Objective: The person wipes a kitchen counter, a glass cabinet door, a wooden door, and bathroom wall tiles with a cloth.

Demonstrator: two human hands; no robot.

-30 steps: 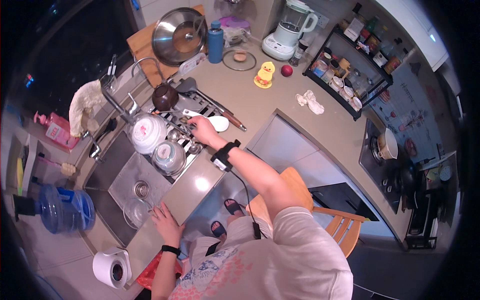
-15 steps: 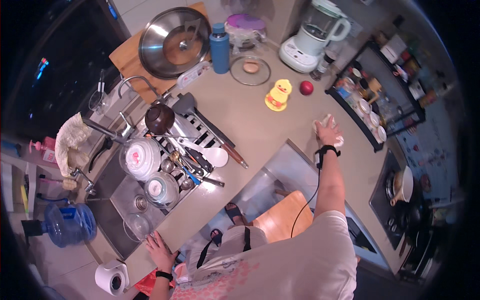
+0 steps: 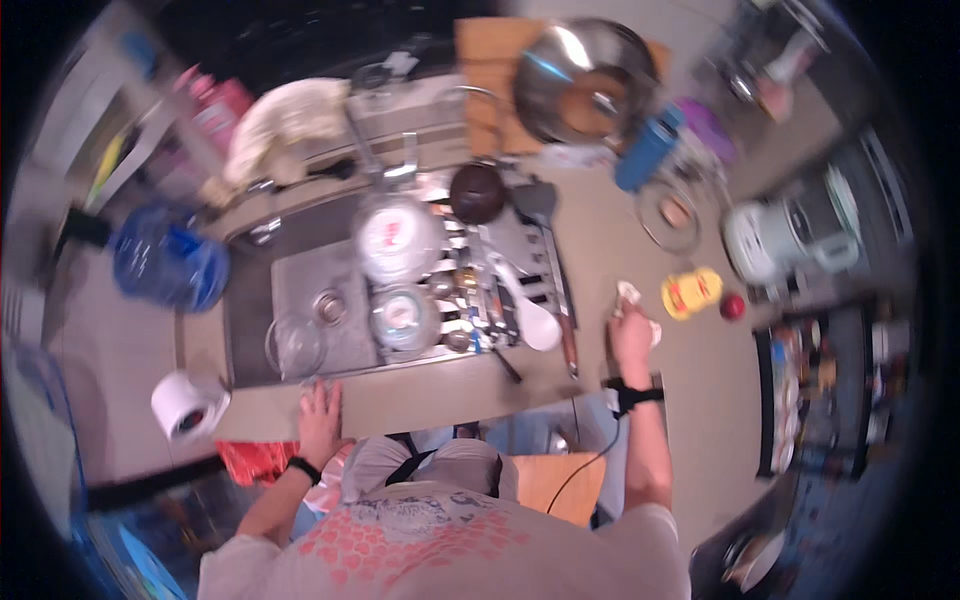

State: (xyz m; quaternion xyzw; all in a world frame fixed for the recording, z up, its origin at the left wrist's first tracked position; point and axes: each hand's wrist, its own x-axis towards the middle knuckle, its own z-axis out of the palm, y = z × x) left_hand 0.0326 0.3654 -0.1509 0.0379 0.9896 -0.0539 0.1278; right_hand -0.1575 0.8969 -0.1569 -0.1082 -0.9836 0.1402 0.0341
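My right hand (image 3: 630, 342) is pressed down on a white cloth (image 3: 628, 292) on the beige countertop (image 3: 455, 395), with the cloth showing round its fingers. A yellow duck-shaped thing (image 3: 692, 293) lies just right of that hand, beside a round red fruit (image 3: 733, 306). To its left are a long wooden-handled utensil (image 3: 569, 345) and a white ladle (image 3: 540, 328) on the dish rack. My left hand (image 3: 320, 415) rests at the counter's front edge below the sink (image 3: 250, 345), fingers spread and holding nothing. A clear glass bowl (image 3: 297, 345) sits in the sink near it.
Glass bowls (image 3: 402, 318), a dark brown bowl (image 3: 478, 193) and cutlery crowd the rack. Behind stand a blue bottle (image 3: 648, 150) and a steel lid (image 3: 585, 80). A glass lid (image 3: 668, 215) and blender (image 3: 790, 240) are at right; a paper roll (image 3: 190, 405) is at left.
The view has swung to the left. My right hand has wiped the cloth leftward along the counter, toward the rack and away from the stove side. My left hand stays by the sink edge.
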